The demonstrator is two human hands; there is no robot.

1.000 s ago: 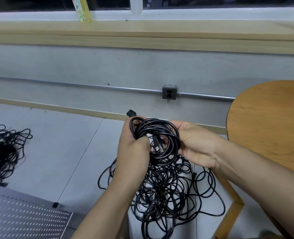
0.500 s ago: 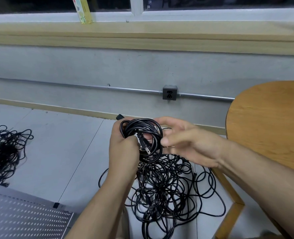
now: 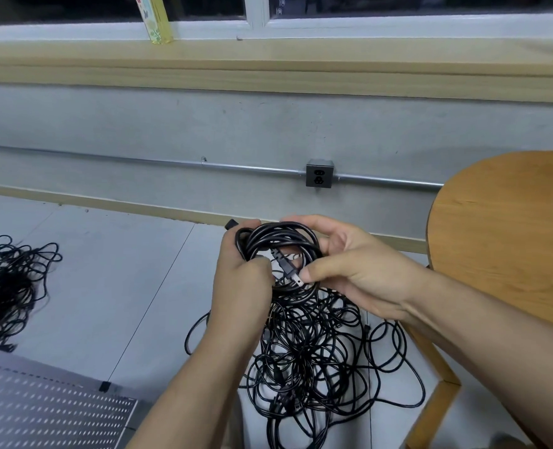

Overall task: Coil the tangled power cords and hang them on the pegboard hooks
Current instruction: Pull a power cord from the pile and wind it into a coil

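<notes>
A tangled heap of black power cords (image 3: 317, 351) lay on the floor beside a round wooden table (image 3: 512, 238), with the pegboard (image 3: 41, 413) flat at lower left. Above the heap, the left hand (image 3: 239, 286) gripped the coiled cord (image 3: 278, 234). The right hand (image 3: 356, 273) curled round its right side, thumb at the plug (image 3: 286, 268).

Nothing legible here: the yellow carton (image 3: 157, 21) on the sill (image 3: 301, 53) carries print, perhaps lettering, too blurred to read.

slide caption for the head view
Left hand and right hand hold a coiled power cord, plug across the loop, above a tangled cord pile.
</notes>
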